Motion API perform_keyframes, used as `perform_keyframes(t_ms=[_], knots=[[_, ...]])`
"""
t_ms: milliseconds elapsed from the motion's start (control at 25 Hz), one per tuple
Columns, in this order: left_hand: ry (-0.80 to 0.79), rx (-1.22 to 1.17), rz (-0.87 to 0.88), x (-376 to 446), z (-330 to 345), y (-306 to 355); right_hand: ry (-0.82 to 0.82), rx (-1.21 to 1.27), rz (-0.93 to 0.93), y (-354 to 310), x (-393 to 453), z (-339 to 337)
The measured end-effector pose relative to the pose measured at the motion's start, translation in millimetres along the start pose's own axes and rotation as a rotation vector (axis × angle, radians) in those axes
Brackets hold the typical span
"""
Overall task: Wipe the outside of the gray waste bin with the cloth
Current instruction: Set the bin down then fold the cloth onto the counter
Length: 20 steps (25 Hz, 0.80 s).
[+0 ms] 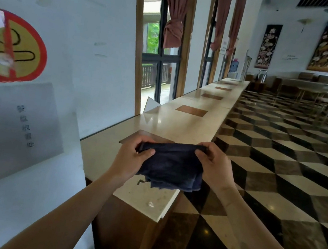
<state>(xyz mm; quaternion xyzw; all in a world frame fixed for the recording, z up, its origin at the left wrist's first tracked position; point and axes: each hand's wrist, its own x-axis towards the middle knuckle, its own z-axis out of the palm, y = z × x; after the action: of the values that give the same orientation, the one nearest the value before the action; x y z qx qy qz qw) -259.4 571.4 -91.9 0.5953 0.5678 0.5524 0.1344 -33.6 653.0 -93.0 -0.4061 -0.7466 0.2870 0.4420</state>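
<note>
Head view: dark navy cloth (171, 165) stretched between both hands, above near end of marble counter (182, 124).
Left hand (131, 157) and right hand (214, 165) each closed on a top corner, thumbs pinching fabric. Looked folded, frayed along lower edge, loose thread dangling. Gray bin not in view.

A long pale counter (190, 126) runs beside tall windows (159, 60) with tied curtains (174, 20). A no-smoking sign (22, 49) marks the wall; the floor (280, 161) is chequered.

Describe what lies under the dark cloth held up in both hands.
Under the cloth lies the pale marble counter and its near edge. Part of a brown inlay panel shows; the cloth covers the rest.
</note>
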Motion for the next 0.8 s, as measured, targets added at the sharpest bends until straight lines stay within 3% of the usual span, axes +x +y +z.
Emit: perform_keyframes(t_ms=[360, 800], knots=[[0.063, 0.100, -0.015, 72, 62, -74, -0.106, 0.073, 0.063, 88, 95, 35], [-0.025, 0.003, -0.317, 110, 80, -260, -0.214, 0.145, 0.367, 190, 160, 182]])
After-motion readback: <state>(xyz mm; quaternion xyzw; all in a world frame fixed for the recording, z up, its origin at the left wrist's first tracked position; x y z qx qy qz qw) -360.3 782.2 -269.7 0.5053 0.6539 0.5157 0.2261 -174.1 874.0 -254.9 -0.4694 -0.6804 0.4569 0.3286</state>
